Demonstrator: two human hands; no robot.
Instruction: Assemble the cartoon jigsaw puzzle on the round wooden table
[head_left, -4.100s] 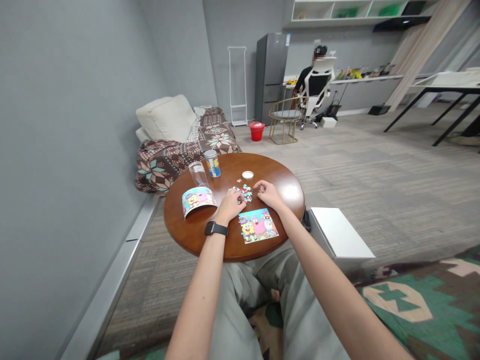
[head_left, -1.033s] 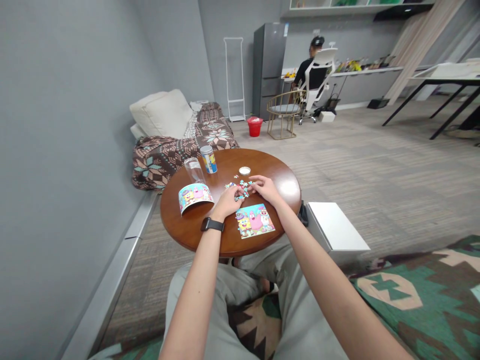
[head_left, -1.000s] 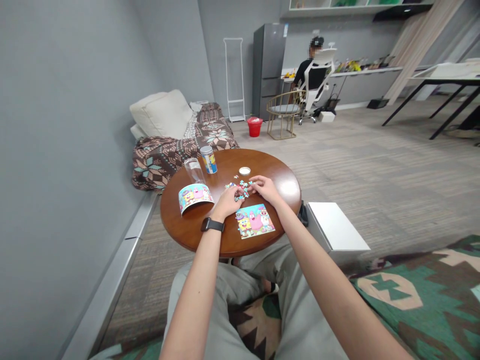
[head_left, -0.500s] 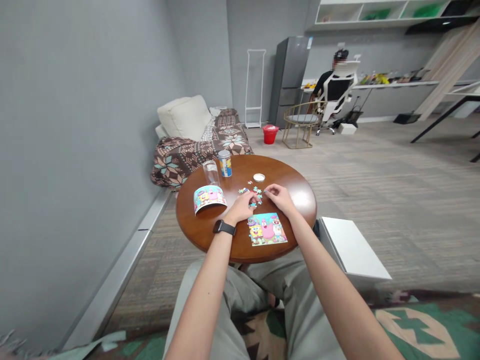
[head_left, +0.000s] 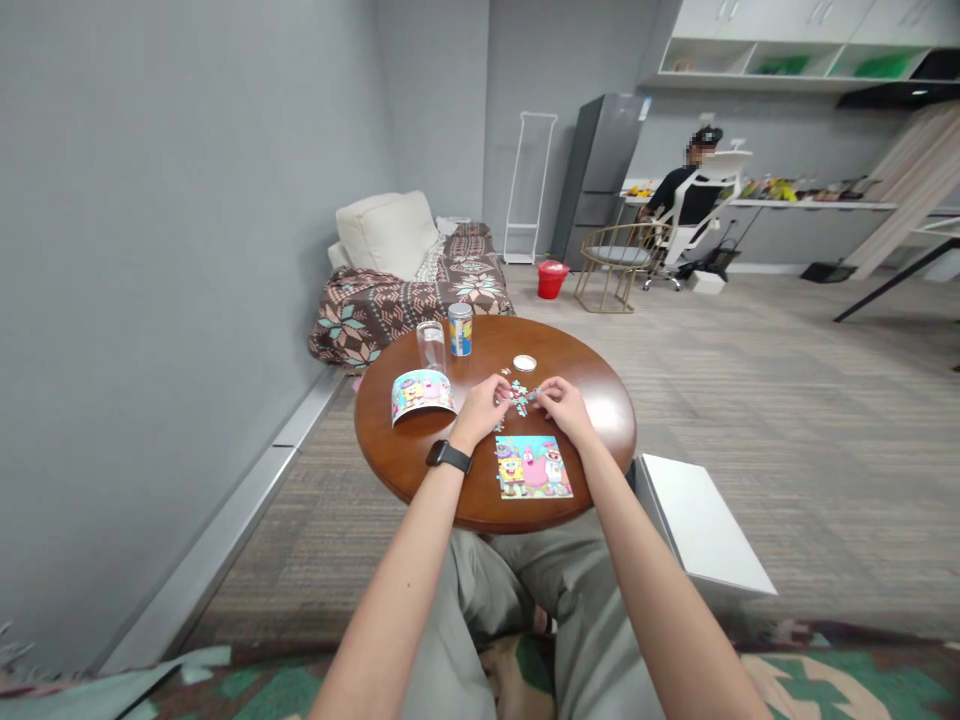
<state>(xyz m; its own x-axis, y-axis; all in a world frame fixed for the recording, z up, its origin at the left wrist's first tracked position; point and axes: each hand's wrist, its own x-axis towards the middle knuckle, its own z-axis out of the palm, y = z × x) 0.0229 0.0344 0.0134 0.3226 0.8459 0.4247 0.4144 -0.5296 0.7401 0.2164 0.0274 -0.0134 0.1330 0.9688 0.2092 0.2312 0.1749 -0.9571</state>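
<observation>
A small heap of jigsaw puzzle pieces point(head_left: 520, 391) lies on the round brown table point(head_left: 420, 470), between my two hands. My left hand point(head_left: 484, 408), wearing a black watch on the wrist, is closed at the heap's left edge; what its fingertips hold, if anything, is too small to make out. On the other side, my right hand point(head_left: 565, 405) pinches a small bluish puzzle piece point(head_left: 534, 394). Nearer me lies a flat cartoon picture point(head_left: 533, 467) with yellow and pink figures. A curved cartoon sheet point(head_left: 421, 394) stands left of my left hand.
Behind the curved sheet are a clear glass point(head_left: 431, 345) and a cartoon-printed can point(head_left: 460, 332). A round white lid point(head_left: 525, 363) lies beyond the pieces. A white box point(head_left: 705, 520) stands right of the table. Farther off, a person sits in a white office chair point(head_left: 705, 200).
My left hand has drawn back to the left, uncovering more of the pieces. My right hand has come closer to the heap. The camera view has shifted slightly.
</observation>
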